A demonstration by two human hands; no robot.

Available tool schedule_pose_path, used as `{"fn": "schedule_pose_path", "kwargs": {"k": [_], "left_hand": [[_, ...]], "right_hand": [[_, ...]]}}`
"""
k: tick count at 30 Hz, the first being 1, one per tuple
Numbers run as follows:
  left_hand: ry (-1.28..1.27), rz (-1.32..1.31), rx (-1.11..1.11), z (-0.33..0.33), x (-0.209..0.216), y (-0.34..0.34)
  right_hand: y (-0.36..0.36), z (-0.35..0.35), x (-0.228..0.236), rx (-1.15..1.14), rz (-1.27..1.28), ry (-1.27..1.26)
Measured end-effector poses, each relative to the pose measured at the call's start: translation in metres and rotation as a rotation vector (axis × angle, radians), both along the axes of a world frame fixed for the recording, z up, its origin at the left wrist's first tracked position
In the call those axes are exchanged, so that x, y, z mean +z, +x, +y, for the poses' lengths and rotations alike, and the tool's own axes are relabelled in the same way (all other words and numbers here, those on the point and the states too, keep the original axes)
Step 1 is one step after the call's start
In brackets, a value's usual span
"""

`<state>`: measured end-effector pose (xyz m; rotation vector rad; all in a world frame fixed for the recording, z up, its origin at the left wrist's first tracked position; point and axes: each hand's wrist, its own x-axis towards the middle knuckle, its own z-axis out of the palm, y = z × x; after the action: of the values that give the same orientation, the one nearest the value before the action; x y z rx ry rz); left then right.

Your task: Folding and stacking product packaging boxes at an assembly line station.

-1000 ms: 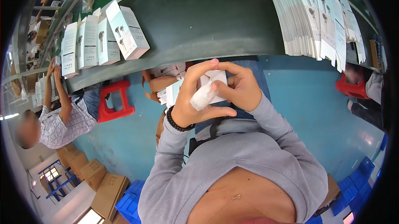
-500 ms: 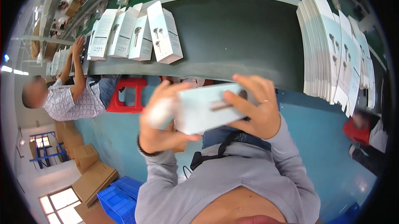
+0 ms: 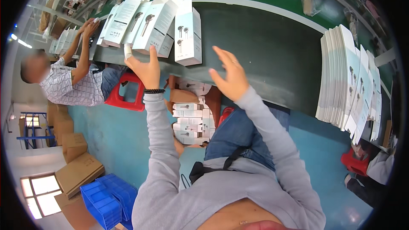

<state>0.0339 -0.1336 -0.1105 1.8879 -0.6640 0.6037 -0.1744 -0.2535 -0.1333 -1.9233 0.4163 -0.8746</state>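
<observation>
My left hand (image 3: 144, 70) is at the bench's front edge, its thumb and a white-covered fingertip spread apart. It is at the lower edge of a white and pale-blue earphone box (image 3: 154, 25), which leans in a row with other boxes (image 3: 123, 21); whether the fingertips touch it is hard to tell. Just right of that stands another earphone box (image 3: 188, 34), its top flaps up. My right hand (image 3: 230, 74) hovers over the front edge of the dark bench (image 3: 255, 46), fingers apart and nothing in them.
A thick stack of flat, unfolded boxes (image 3: 341, 76) stands at the bench's right end. Below the bench, an open carton (image 3: 194, 119) holds several boxes. A co-worker (image 3: 76, 76) sits at the left by a red stool (image 3: 128, 93). Blue crates (image 3: 106, 198) lie lower left.
The box that both hands held over my lap is out of them and appears to be in the row. My left hand has moved forward and left; my right has drawn away. The view has shifted.
</observation>
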Motion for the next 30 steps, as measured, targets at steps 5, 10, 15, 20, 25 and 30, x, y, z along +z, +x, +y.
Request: {"fn": "schedule_pose_path", "kwargs": {"k": [5, 10, 15, 20, 25, 30], "left_hand": [[-0.042, -0.083, 0.042, 0.0, -0.001, -0.031], [-0.012, -0.217, -0.092, 0.003, -0.007, -0.075], [-0.18, -0.023, -0.448, 0.005, -0.03, -0.13], [-0.195, 0.383, -0.784, -0.01, -0.057, -0.183], [-0.287, 0.469, -1.014, -0.024, -0.044, -0.214], [-0.242, 0.192, -1.043, -0.032, -0.003, -0.229]], "right_hand": [[0.079, 0.001, -0.02, 0.125, -0.014, -0.067], [0.042, 0.003, 0.0, 0.204, 0.045, -0.136], [-0.169, -0.024, 0.095, -0.394, 0.224, -0.628], [-0.31, -0.007, 0.129, -0.852, 0.99, -0.66], [-0.325, 0.005, 0.121, -0.77, 0.988, -0.704], [-0.333, 0.011, 0.153, -1.003, 0.59, -1.004]]}}
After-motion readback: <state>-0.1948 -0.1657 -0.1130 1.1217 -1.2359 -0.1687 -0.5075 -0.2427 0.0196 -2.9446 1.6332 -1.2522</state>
